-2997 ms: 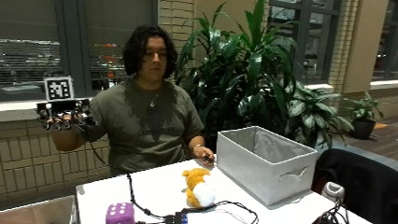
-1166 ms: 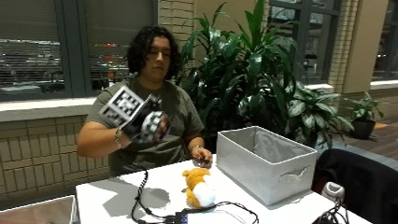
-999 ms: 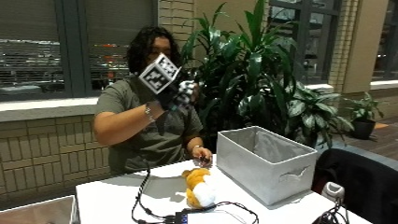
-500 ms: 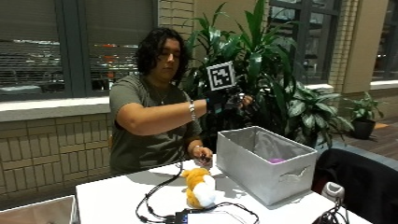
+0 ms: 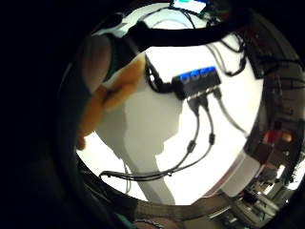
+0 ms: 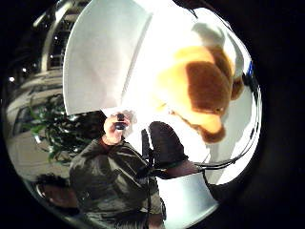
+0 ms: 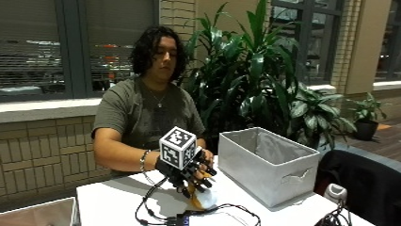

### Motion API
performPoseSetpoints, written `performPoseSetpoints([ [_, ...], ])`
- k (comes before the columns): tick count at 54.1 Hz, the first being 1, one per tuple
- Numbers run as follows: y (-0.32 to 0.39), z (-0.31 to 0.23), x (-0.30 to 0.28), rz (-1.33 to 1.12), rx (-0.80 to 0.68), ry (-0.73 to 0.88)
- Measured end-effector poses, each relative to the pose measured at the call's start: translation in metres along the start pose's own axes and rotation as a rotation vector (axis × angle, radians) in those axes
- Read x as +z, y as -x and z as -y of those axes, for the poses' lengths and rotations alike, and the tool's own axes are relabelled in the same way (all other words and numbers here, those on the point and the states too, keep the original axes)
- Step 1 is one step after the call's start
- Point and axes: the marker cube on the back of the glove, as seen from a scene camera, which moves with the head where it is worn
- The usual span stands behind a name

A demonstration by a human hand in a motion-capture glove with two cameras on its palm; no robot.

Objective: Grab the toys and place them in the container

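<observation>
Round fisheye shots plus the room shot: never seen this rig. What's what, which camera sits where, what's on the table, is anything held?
No robot here: a person sits at a white table wearing a black sensor glove on the right hand. The room shot comes from a camera across the table. The two round ones come from cameras on that hand's palm, one at the thumb side, one at the little finger side, looking out from the palm. On the table stand a grey fabric container and an orange and white plush toy, with black cables beside it. The gloved hand is directly over the toy, fingers pointing down. Whether it grips the toy yet cannot be seen.
</observation>
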Motion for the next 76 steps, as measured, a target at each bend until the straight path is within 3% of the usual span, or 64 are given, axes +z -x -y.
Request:
performPoseSetpoints([
  [11,0.007,0.022,0.032,-0.091,0.028,-0.003],
  [24,0.017,0.049,0.044,-0.1,0.03,-0.198],
  [35,0.021,0.039,0.04,0.001,0.034,-0.402],
  [50,0.041,-0.089,-0.054,0.168,-0.066,-0.519],
  [56,0.067,-0.114,-0.099,0.192,-0.108,-0.54],
  [63,0.107,-0.105,-0.137,0.118,-0.183,-0.581],
  [76,0.199,-0.03,-0.188,0.083,-0.321,-0.49],
])
